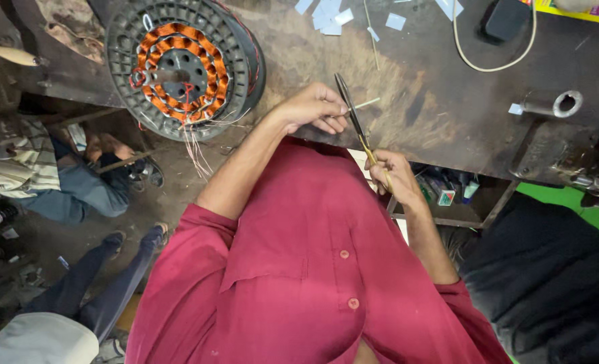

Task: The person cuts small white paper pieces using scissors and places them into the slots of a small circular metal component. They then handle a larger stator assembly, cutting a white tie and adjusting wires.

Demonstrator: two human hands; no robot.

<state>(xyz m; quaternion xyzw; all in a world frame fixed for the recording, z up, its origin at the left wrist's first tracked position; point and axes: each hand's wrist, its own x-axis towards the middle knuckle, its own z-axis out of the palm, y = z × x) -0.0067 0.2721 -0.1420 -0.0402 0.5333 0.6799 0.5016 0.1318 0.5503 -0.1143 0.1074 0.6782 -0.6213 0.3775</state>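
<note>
Fingers of left hand pinch pale strip; right hand fingers clamp scissors handles.

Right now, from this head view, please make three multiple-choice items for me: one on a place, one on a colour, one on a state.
1. Where does the round motor stator lie?
A. on the bench, upper left of the hands
B. on the floor by the shoes
C. in the person's lap

2. What colour are its wire coils?
A. blue
B. copper orange
C. white

3. What is the state of the scissors?
A. lying alone on the bench
B. hanging from a hook
C. held in the right hand, blades nearly closed

Answers:
1 A, it rests on the dark bench at the upper left.
2 B, the ring of windings is orange.
3 C, the right hand grips the handles, while the left hand pinches a thin pale strip beside the blades.
</note>
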